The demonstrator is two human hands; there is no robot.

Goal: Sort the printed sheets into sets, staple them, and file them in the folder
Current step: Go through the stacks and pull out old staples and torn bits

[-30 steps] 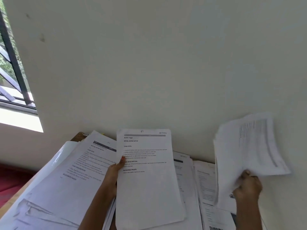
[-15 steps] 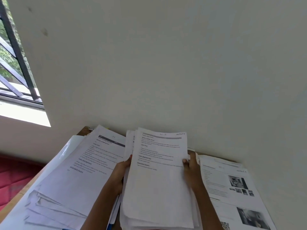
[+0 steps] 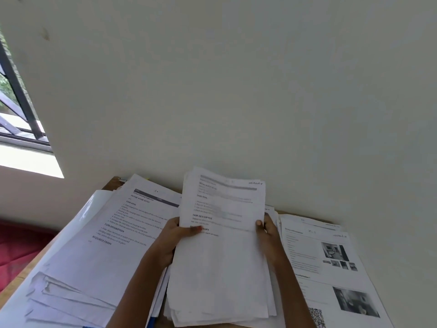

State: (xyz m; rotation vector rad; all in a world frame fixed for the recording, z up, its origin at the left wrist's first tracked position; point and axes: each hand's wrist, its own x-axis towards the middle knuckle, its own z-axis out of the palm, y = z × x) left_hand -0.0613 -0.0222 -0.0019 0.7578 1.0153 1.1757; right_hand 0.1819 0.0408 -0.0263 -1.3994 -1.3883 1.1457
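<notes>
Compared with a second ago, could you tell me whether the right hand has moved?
Yes. The right hand has come left from over the photo-printed sheet and now holds the right edge of the middle stack.

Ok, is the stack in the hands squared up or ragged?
Ragged. The stack of sheets held between left hand and right hand shows offset edges at its top left corner and bottom.

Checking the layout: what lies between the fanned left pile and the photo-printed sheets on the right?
Head view: the middle stack, held at its edges by the left hand and right hand.
</notes>
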